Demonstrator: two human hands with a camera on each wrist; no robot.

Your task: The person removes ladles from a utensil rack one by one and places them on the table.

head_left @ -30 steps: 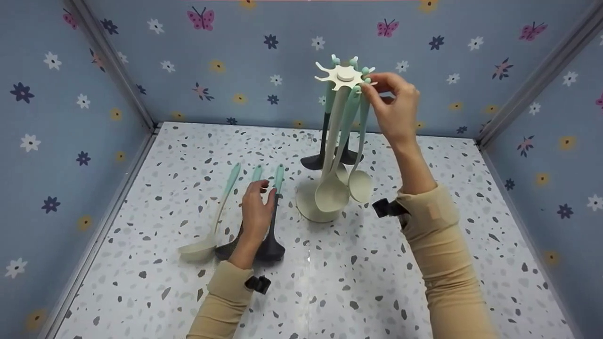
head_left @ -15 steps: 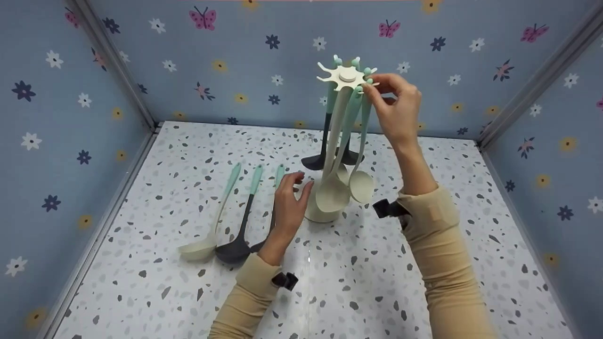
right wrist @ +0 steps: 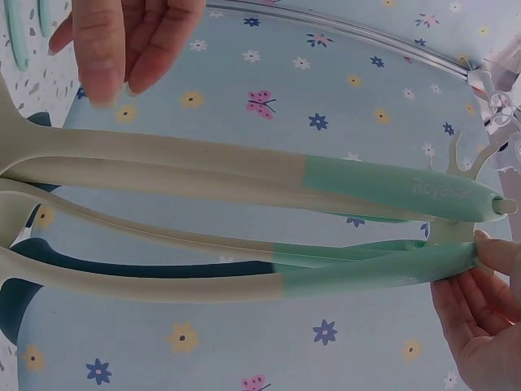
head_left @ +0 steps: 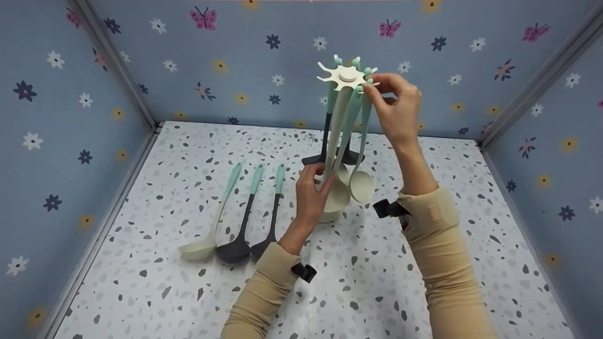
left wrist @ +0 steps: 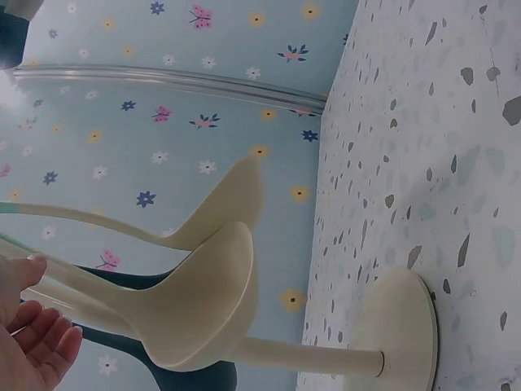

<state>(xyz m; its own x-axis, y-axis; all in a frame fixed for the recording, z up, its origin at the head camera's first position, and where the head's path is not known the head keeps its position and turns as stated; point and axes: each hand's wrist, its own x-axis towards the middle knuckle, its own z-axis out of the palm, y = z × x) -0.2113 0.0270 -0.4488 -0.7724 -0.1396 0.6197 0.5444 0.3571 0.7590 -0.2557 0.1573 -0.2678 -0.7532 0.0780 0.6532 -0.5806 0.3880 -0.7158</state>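
A cream rack (head_left: 347, 74) with a hooked top holds several mint-handled utensils on end. My right hand (head_left: 398, 106) pinches the handle top of a cream spoon (head_left: 362, 187) at the rack's right hooks; in the right wrist view its thumb and fingers meet at the mint handle end (right wrist: 440, 262). My left hand (head_left: 311, 195) is beside the pole, in front of the lower rack. Its fingers are loosely bent and hold nothing; the left wrist view shows them next to a cream ladle (left wrist: 199, 301). Dark utensils (head_left: 354, 157) hang behind.
Left of the rack lie a cream ladle (head_left: 200, 248), a black ladle (head_left: 234, 250) and another black utensil (head_left: 275, 207), side by side with handles pointing away. The rack's round base (left wrist: 399, 326) stands on the speckled tabletop (head_left: 400, 273). Patterned walls (head_left: 264, 61) enclose the back and sides.
My left hand has moved right, from above the utensils lying on the table to beside the rack's pole. The right hand has kept its pinch at the hooks.
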